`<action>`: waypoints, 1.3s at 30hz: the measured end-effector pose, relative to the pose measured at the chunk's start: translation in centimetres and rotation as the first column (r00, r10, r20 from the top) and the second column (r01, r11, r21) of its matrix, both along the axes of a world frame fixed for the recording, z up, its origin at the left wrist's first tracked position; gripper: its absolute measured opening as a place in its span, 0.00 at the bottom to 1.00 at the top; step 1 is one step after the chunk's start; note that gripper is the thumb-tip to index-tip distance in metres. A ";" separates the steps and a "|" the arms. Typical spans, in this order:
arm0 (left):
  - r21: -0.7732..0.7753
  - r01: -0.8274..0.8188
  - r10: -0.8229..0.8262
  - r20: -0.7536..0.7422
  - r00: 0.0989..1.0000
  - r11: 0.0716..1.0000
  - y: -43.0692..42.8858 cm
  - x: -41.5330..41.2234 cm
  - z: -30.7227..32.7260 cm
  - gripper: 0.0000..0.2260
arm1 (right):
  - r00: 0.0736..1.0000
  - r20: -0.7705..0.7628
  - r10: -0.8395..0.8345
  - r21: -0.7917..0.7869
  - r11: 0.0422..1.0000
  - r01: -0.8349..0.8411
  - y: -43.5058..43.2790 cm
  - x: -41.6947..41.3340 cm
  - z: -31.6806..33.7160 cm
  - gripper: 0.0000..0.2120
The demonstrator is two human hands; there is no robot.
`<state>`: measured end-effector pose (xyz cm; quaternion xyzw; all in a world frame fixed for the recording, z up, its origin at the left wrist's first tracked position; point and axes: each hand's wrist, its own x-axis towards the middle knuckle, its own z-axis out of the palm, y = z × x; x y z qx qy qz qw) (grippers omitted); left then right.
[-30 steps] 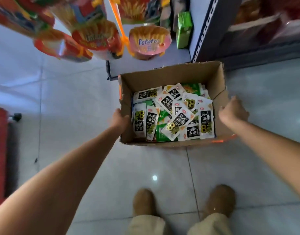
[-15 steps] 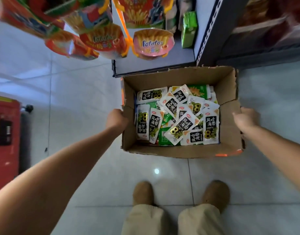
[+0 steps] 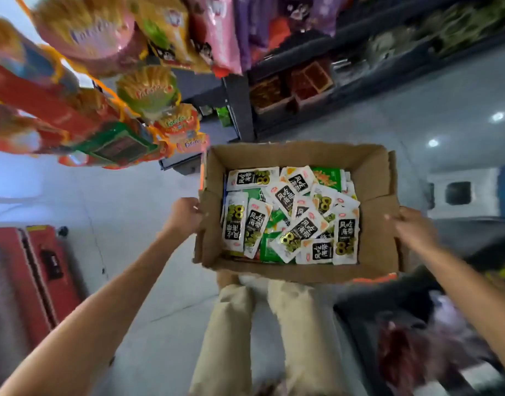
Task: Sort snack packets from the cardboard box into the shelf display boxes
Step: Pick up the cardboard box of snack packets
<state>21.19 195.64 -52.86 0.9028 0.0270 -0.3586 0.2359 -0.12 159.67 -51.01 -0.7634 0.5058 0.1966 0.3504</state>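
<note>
Dim bluish daylight, motion blur throughout, wide-angle stretching toward edges.

Left hand [image 3: 185, 214] gripping, right hand [image 3: 414, 232] gripping

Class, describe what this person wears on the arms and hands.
The left arm and right arm show no sleeves in view. The left hand and right hand wear no gloves; no watch, bracelet or ring is visible. Beige trousers show below.

Glossy floor [image 3: 137, 212] (grey), dark shelving [image 3: 240, 110]
</note>
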 end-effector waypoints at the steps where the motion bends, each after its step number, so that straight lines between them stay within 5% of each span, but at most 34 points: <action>1: -0.016 0.034 -0.033 0.015 0.999 0.999 -1.3 -0.1 2.6 0.06 | 0.998 0.028 -0.063 -0.002 0.998 0.063 -0.4 -1.6 2.7 0.08; 6: -0.070 0.197 -0.190 0.102 0.977 0.978 -7.4 -1.8 12.0 0.04 | 0.924 0.178 -0.338 -0.025 0.937 0.348 -3.9 -7.2 11.2 0.13; 11: -0.047 0.288 -0.273 0.200 0.941 0.957 -13.4 -2.6 17.0 0.06 | 0.913 0.214 -0.346 -0.033 0.932 0.361 -9.1 -8.9 14.7 0.09; 30: -0.008 0.142 -0.141 0.090 0.986 0.990 -33.1 0.8 19.4 0.11 | 0.965 0.215 -0.151 -0.088 0.981 0.173 -32.0 0.0 15.2 0.12; 39: 0.024 -0.028 0.024 0.135 0.991 0.999 -43.5 -0.3 21.1 0.09 | 0.984 0.167 0.066 -0.067 0.996 -0.056 -44.8 5.0 16.8 0.12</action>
